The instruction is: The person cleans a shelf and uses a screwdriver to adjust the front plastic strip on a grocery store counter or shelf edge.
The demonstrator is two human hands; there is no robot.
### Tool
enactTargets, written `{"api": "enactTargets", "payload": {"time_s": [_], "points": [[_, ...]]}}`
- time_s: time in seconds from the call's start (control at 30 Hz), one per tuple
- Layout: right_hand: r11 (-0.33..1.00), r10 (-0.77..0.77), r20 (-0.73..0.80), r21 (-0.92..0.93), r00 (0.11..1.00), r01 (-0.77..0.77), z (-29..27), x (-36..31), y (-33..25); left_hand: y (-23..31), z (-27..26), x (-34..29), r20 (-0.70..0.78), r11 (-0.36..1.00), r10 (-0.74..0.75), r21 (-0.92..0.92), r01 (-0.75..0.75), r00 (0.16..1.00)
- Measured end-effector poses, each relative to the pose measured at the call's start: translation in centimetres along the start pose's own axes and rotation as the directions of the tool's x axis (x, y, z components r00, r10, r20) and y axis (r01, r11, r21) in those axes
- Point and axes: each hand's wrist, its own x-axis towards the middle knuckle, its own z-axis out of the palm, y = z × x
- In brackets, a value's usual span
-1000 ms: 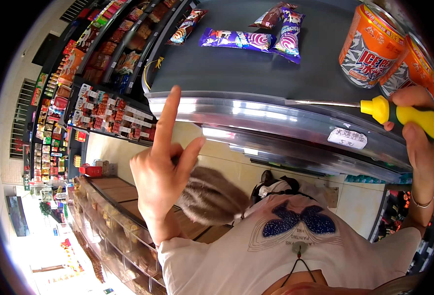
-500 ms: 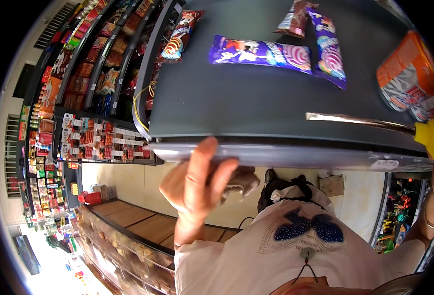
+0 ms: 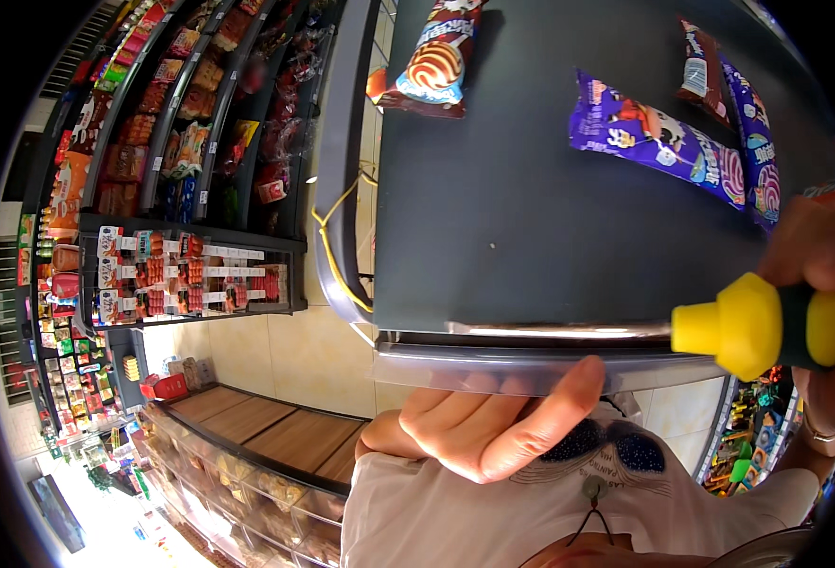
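My left hand point(image 3: 488, 426) is at the front edge of a dark shelf point(image 3: 521, 237). Its fingers go behind a clear plastic label strip point(image 3: 455, 367), and its thumb presses over the strip's top edge. In my right hand point(image 3: 819, 241), dim and partly cut off at the right, is a flat-bladed screwdriver point(image 3: 748, 327) with a yellow and black handle. The metal shaft lies along the gap between shelf and strip, pointing left. The tip is blurred.
On the shelf lie two purple snack packs point(image 3: 659, 137) point(image 3: 756, 142) and two brown packs point(image 3: 436, 66) point(image 3: 706, 71). A yellow cord point(image 3: 337, 222) loops round the grey frame at the left corner. Stocked racks point(image 3: 190, 170) stand at left; wooden-topped bins point(image 3: 256, 426) stand below.
The screwdriver has come left and down to the strip. My left hand has moved right along the edge, fingers now behind the strip. The view has shifted, and the orange bag is mostly out of sight.
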Motion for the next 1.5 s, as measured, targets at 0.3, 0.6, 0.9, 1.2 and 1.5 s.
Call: {"api": "enactTargets", "payload": {"time_s": [0.3,0.6,0.9,1.2,1.5], "points": [[1.000,0.020,0.110,-0.006,0.994,-0.020,2.3,2.1,-1.2,0.1,-1.4,1.4,0.066,0.994,-0.077,-0.068,0.081,0.995],[0.993,0.120,-0.060,-0.015,0.991,-0.121,-0.3,0.6,-4.0,0.0,-0.8,0.5,0.069,0.999,-0.037,-0.029,0.039,0.997],[0.848,0.295,-0.461,-0.278,0.837,-0.452,-8.0,-7.6,-7.2,1.2,-2.5,1.0,0.306,0.981,-0.134,-0.093,0.169,0.943],[0.642,0.144,-0.714,-0.459,0.685,-0.614,-12.1,-11.7,-9.6,0.0,-4.5,-2.2,0.506,0.888,-0.185,-0.282,0.365,0.843],[0.701,0.121,-0.524,-0.556,0.843,-0.446,-8.0,-10.0,-9.7,1.8,-1.4,-2.8,0.295,0.923,-0.295,-0.157,0.351,0.909]]}}
